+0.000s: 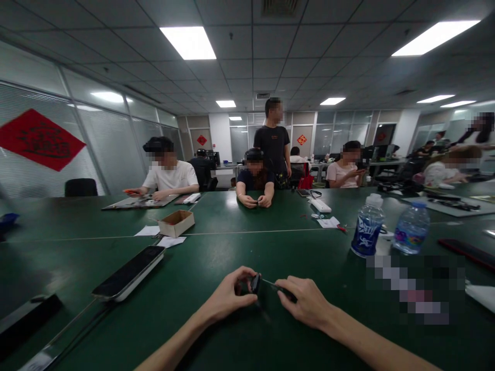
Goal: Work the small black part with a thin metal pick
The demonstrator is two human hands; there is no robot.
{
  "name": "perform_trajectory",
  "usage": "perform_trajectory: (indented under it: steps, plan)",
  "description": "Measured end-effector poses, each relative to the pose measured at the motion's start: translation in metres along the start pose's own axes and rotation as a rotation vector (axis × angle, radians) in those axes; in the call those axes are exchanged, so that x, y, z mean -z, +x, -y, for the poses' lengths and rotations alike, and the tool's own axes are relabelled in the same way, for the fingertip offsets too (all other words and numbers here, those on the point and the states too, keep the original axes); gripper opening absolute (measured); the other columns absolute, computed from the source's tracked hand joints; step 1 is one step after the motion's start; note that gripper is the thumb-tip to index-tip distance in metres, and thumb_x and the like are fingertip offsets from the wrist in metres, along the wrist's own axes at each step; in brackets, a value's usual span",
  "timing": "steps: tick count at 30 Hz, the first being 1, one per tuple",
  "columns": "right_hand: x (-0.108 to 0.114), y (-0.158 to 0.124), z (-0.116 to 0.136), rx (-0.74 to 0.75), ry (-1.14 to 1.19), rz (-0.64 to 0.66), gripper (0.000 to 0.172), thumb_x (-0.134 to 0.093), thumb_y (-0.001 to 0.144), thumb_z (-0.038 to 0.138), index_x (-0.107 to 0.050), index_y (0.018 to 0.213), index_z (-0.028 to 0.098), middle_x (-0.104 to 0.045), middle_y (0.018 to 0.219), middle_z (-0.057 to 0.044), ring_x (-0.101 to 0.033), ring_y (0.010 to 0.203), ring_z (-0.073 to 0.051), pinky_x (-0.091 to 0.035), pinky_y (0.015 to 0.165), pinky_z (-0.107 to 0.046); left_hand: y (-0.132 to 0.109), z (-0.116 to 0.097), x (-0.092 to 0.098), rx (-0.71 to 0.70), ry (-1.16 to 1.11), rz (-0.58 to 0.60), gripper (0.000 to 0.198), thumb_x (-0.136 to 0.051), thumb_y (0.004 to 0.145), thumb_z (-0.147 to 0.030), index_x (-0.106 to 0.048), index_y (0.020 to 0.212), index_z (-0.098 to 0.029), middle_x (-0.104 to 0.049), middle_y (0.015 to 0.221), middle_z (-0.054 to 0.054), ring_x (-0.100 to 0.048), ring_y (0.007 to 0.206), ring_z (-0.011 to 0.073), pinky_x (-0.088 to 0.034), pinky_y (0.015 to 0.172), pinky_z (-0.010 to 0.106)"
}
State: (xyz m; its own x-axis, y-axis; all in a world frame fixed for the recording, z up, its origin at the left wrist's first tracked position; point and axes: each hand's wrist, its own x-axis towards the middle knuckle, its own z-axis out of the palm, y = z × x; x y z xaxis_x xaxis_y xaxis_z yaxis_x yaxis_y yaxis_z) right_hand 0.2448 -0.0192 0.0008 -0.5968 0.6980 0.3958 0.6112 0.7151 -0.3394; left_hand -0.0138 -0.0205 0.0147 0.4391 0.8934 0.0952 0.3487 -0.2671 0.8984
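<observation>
My left hand (234, 291) pinches a small black block-shaped part (256, 283) between thumb and fingers, just above the green table (216, 257). What kind of part it is, I cannot make out. In my right hand (305, 299) is a slim screwdriver (285, 292), its dark handle wrapped by the fingers. The thin metal shaft points left, with its tip at or very near the black part's right side. Whether the tip touches cannot be told at this size.
Left of my hands lies a black-topped white device (129, 273) with cables. Farther off stand a small cardboard box (177, 223) and white papers (172, 241). To the right are a blue-labelled bottle (367, 226) and a water bottle (412, 229). People sit across the table.
</observation>
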Motion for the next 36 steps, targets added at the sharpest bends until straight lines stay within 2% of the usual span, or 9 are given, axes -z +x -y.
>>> perform_trajectory:
  steps: [4, 9, 17, 27, 36]
  plan:
    - [-0.001, 0.0, 0.0, 0.022, -0.005, 0.009, 0.019, -0.046, 0.091, 0.024, -0.058, 0.105, 0.021, -0.057, 0.079, -0.001, -0.05, 0.064, -0.011, -0.035, 0.059, -0.022, -0.001, 0.0, 0.002, 0.002, -0.045, 0.037, 0.049, -0.068, 0.071, -0.038, -0.052, 0.113, -0.019, -0.059, 0.102, 0.004, -0.051, 0.077, 0.0141, -0.038, 0.066, 0.025]
    - [-0.001, 0.0, 0.0, 0.051, -0.009, 0.009, 0.018, -0.046, 0.091, 0.024, -0.059, 0.103, 0.02, -0.058, 0.078, -0.001, -0.051, 0.064, -0.011, -0.035, 0.059, -0.022, -0.001, 0.003, 0.003, -0.008, -0.1, 0.049, 0.065, -0.071, 0.068, -0.039, -0.045, 0.126, -0.021, -0.055, 0.12, 0.008, -0.053, 0.084, 0.0168, -0.039, 0.073, 0.028]
    - [0.0, 0.0, -0.001, 0.079, -0.033, 0.006, 0.019, -0.046, 0.09, 0.027, -0.061, 0.101, 0.019, -0.058, 0.077, -0.002, -0.052, 0.065, -0.011, -0.035, 0.059, -0.023, -0.005, -0.01, 0.008, 0.035, 0.011, 0.109, 0.066, -0.07, 0.067, -0.044, -0.052, 0.125, -0.018, -0.062, 0.104, 0.006, -0.052, 0.083, 0.0186, -0.038, 0.069, 0.027]
    - [-0.001, -0.001, -0.003, 0.101, -0.038, 0.024, 0.02, -0.045, 0.09, 0.026, -0.061, 0.1, 0.019, -0.059, 0.075, -0.002, -0.053, 0.063, -0.012, -0.035, 0.058, -0.024, -0.001, 0.001, 0.009, 0.084, -0.08, 0.174, 0.076, -0.072, 0.062, -0.046, -0.048, 0.129, -0.02, -0.061, 0.108, 0.007, -0.054, 0.096, 0.0246, -0.041, 0.085, 0.036]
    - [0.001, -0.001, -0.003, 0.127, 0.019, 0.019, 0.02, -0.045, 0.09, 0.026, -0.062, 0.097, 0.018, -0.06, 0.074, -0.002, -0.054, 0.062, -0.012, -0.037, 0.058, -0.023, -0.002, -0.009, 0.011, 0.1, -0.069, 0.192, 0.074, -0.072, 0.061, -0.047, -0.05, 0.126, -0.018, -0.061, 0.109, 0.008, -0.053, 0.096, 0.024, -0.042, 0.084, 0.034]
